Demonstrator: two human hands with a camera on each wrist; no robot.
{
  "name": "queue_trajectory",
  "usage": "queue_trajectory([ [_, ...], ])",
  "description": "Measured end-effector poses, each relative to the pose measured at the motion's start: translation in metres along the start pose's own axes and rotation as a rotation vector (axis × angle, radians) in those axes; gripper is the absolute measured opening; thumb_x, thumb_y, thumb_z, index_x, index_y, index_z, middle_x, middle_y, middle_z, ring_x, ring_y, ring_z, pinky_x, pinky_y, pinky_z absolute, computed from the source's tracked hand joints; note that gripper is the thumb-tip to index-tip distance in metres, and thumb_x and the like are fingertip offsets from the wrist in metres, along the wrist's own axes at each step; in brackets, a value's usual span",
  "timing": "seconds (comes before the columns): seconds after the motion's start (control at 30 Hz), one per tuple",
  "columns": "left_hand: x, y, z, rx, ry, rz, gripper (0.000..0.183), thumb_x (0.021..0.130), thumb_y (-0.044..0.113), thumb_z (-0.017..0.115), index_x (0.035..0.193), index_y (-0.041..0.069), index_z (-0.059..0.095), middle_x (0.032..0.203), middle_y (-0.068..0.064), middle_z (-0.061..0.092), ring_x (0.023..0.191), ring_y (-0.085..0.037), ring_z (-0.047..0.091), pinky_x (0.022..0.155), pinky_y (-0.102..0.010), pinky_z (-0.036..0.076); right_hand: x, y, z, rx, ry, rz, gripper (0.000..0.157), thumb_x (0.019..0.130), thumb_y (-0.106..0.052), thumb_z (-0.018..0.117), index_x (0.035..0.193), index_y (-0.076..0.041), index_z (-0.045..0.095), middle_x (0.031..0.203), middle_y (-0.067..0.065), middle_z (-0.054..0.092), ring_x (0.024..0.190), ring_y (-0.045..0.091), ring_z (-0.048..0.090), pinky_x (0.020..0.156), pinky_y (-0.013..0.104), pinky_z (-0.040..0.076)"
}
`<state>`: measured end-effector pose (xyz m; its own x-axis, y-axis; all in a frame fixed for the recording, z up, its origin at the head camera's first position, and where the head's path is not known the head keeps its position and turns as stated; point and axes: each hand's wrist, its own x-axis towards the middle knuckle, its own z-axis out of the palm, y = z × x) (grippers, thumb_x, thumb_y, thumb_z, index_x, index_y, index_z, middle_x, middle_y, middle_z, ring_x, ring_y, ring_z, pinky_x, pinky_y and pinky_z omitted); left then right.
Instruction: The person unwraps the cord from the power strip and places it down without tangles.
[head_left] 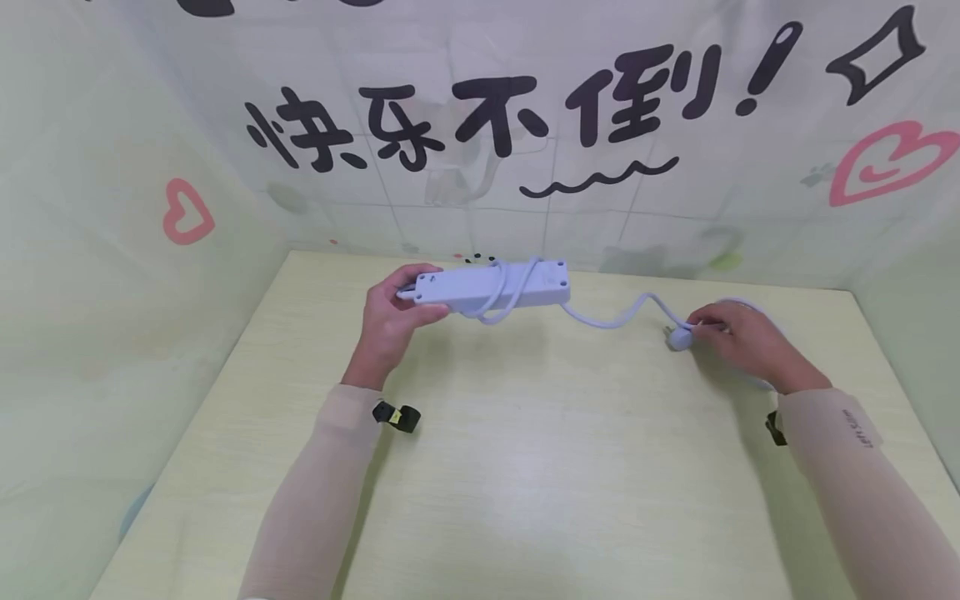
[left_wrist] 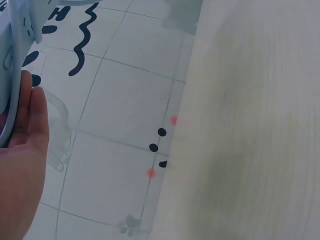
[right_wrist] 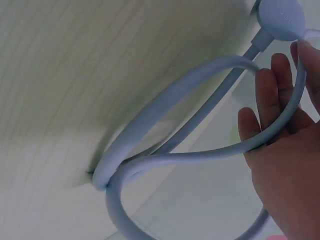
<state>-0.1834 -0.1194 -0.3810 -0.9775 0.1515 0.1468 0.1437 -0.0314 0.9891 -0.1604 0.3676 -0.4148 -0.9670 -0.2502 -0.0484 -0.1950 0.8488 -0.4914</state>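
Observation:
My left hand (head_left: 388, 323) grips the left end of a white power strip (head_left: 457, 287), thumb in front and fingers behind. The strip is held roughly level over the far part of the table, its screwed back towards me. Its cord (head_left: 603, 323) wraps around the middle and runs off to the right. Over at the right, my right hand (head_left: 746, 342) pinches this cord close to the round plug (head_left: 681, 338). In the right wrist view, cord loops (right_wrist: 165, 100) hang by the palm, below the plug (right_wrist: 282, 17). Only one end of the strip (left_wrist: 6, 50) shows in the left wrist view.
A pale wooden table (head_left: 570, 467) lies under both hands. Behind it hangs a white printed curtain (head_left: 465, 192) with black characters, meeting the table's far edge. More curtain (head_left: 97, 333) closes off the left side. Both wrists wear small black camera mounts (head_left: 397, 416).

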Motion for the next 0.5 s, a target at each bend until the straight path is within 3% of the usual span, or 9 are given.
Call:
queue_trajectory([
  [0.1,-0.001,-0.001,0.003,0.011,-0.024,0.001,0.046,0.079,-0.004,0.076,0.123,0.004,0.064,0.118,-0.004,0.06,0.106,-0.021,0.062,0.085,-0.026,0.061,0.001,-0.01,0.002,0.003,0.008,0.007,0.02,0.098,-0.014,0.066,0.112,-0.002,0.073,0.112,0.019,0.07,0.107,0.037,0.061,0.094,0.056,0.047],
  [0.33,0.0,-0.001,0.01,0.029,-0.042,0.017,0.05,0.079,-0.002,0.076,0.127,-0.001,0.061,0.119,-0.004,0.06,0.106,-0.021,0.062,0.087,-0.026,0.061,0.006,-0.066,-0.003,-0.075,-0.132,-0.023,0.038,0.096,-0.011,0.066,0.13,0.006,0.062,0.13,0.027,0.062,0.12,0.045,0.058,0.102,0.061,0.047],
  [0.5,0.0,0.001,0.016,0.037,-0.062,0.001,0.052,0.078,-0.004,0.077,0.127,-0.002,0.061,0.117,-0.005,0.061,0.102,-0.02,0.063,0.084,-0.027,0.062,0.01,-0.105,-0.003,0.114,-0.019,-0.041,0.034,0.105,-0.017,0.054,0.134,0.0,0.061,0.131,0.021,0.066,0.118,0.039,0.064,0.099,0.056,0.052],
])
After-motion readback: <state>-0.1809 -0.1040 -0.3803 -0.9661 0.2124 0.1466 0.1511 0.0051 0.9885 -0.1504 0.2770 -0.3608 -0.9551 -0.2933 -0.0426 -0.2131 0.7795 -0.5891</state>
